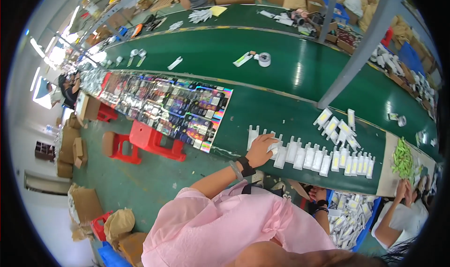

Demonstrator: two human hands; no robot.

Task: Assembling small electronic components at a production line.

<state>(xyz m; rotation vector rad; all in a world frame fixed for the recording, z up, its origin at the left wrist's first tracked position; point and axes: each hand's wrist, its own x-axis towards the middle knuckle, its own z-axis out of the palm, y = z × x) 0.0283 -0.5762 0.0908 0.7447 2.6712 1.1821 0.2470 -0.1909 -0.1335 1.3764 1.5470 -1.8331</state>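
My left hand (261, 150), with a dark band and a pale bracelet at the wrist, is over the left end of a row of white plastic casings (294, 150). Its fingers are curled round a small white piece (273, 148), whose kind is too small to make out. Many casings in the row carry a yellow strip. Below the table's front edge, my right hand (318, 193) hangs beside a blue bin (372, 220) of similar casings (350, 210). Its fingers are partly in shadow, and I cannot tell what they hold.
Loose casings (338, 127) lie behind the row, near a grey post (349, 74). Shiny printed packages (178, 105) cover the table at left. Red stools (157, 142) stand below. At right, a person's hands (407, 192) are near green pieces (403, 159). A tape roll (264, 59) lies on the green belt.
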